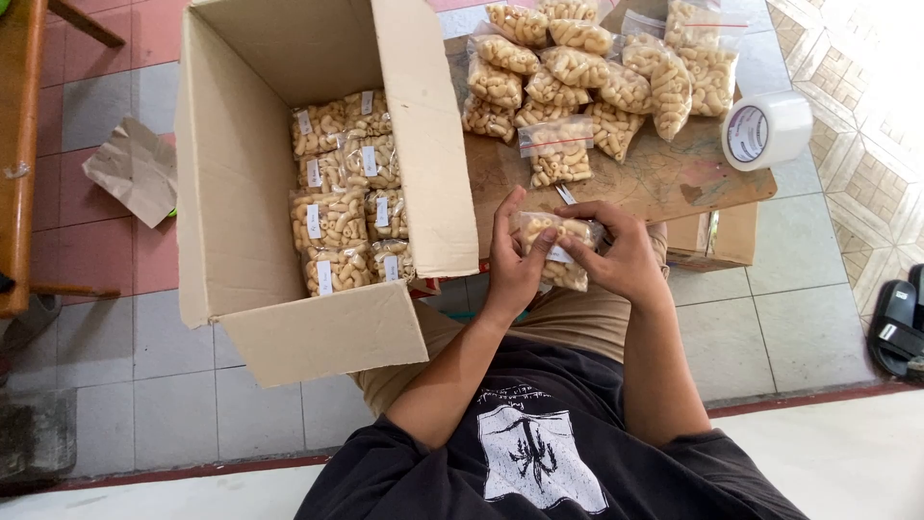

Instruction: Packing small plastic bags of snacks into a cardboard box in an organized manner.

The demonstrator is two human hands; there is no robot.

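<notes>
My left hand (512, 262) and my right hand (621, 255) together hold a small clear bag of tan snack pieces (558, 243) just above my lap. Fingers of both hands press a small white label on the bag's front. To the left stands an open cardboard box (241, 193) with several labelled snack bags (345, 188) packed in rows on its bottom. Ahead, on a flat cardboard sheet (664, 178), lies a pile of more snack bags (577, 72).
A roll of clear packing tape (765, 130) rests at the sheet's right edge. A crumpled brown paper (135, 171) lies on the tiled floor at left, beside wooden furniture (19, 154). Black sandals (900, 323) sit at far right.
</notes>
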